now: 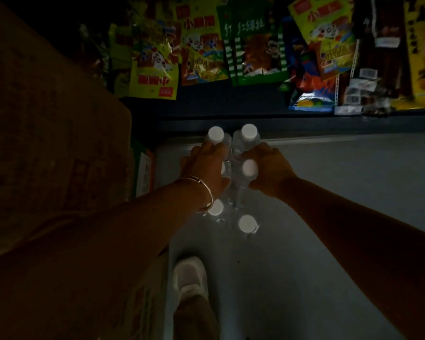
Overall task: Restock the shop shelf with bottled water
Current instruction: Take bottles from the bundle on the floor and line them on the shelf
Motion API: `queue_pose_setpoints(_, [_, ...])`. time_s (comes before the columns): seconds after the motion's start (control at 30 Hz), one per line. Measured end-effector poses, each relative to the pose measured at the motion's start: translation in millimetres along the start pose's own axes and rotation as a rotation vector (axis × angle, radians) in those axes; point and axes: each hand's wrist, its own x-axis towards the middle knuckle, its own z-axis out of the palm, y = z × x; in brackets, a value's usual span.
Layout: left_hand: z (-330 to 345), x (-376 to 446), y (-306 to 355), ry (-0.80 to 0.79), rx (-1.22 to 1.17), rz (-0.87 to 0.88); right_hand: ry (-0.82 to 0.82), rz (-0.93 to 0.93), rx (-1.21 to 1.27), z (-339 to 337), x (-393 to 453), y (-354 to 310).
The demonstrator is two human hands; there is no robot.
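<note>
Gripping the white-capped water bottles (pixel 233 173) on the pale floor (pixel 341 204), I have my left hand (pixel 206 168) and right hand (pixel 268 170) curled round them, below the snack shelf (pixel 255 116).

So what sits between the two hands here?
In the head view, a white-capped water bottle stands between the left hand and right hand.
</note>
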Motion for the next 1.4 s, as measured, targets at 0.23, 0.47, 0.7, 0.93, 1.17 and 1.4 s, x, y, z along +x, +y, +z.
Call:
queue_pose_setpoints(0.23, [0.6,5.9,-1.2,0.021,0.065,0.002,0.018,-0.007,0.053,25.3,1.7,12.1])
queue_pose_setpoints(0.47, [-38.6,-14.3,26.2,-0.010,0.157,0.029,0.067,-0.032,0.101,-21.4,-31.1,0.2])
queue_pose_setpoints(0.7, [-135.0,-59.1,78.8,-0.078,0.188,0.021,0.084,-0.136,0.245,-157.7,-104.0,-41.5])
queue_pose_setpoints(0.93, [-296.5,-145.9,132.6,-0.063,0.141,0.134,0.143,-0.322,0.268,-331.1,-200.2,-121.0])
queue_pose_setpoints(1.17, [-488.8,-262.0,185.1,-0.006,0.065,0.186,0.190,-0.472,0.209,-505.7,-305.0,-226.4])
queue_pose_setpoints(1.4, [-661.3,-368.3,217.5,0.108,0.130,0.175,0.391,-0.596,0.272,-651.8,-402.0,-338.4])
